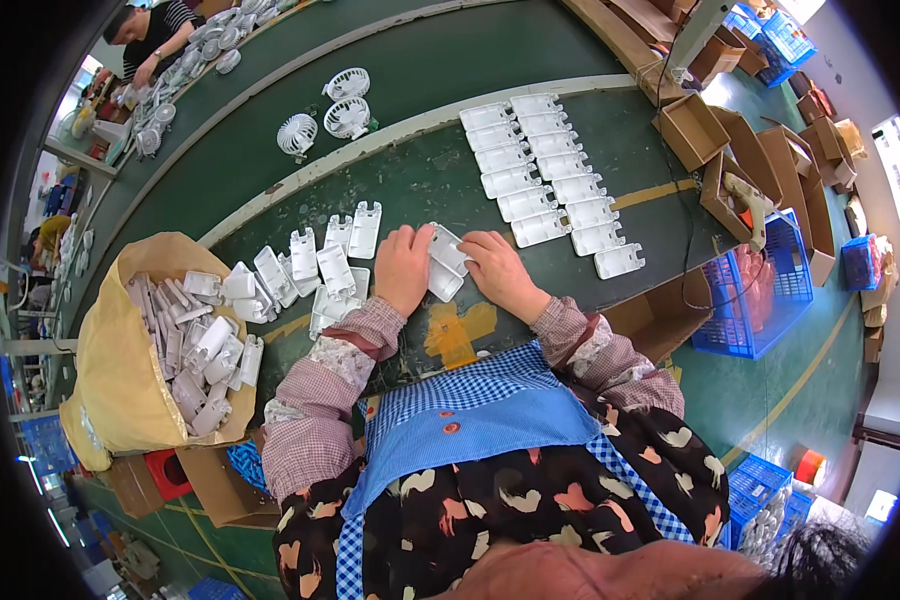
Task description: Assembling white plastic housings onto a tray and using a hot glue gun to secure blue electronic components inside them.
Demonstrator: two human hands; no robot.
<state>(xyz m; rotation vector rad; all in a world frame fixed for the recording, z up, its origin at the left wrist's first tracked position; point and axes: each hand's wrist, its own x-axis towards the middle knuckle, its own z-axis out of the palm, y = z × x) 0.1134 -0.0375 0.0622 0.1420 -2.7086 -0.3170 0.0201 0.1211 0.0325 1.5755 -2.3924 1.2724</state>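
Observation:
Near the front edge of the green bench, my left hand (pixel 403 268) and my right hand (pixel 500 272) close on a white plastic casing (pixel 450 250) from either side. Just below it, between the hands, lies another white casing (pixel 444 282). Several loose casings (pixel 336 272) spread over the bench to the left of my left hand. Beyond my right hand, two slanting columns of white casings (pixel 510 180) are laid out, notched ends pointing right. My fingertips partly cover the edges of the held casing.
A yellowish sack (pixel 120 350) full of white casings stands at the left. Fan heads (pixel 348 118) sit on the green conveyor (pixel 410 70) beyond the bench. On the right are a cordless tool (pixel 748 205), cardboard boxes (pixel 692 130) and a blue crate (pixel 760 300). A person works at the far left.

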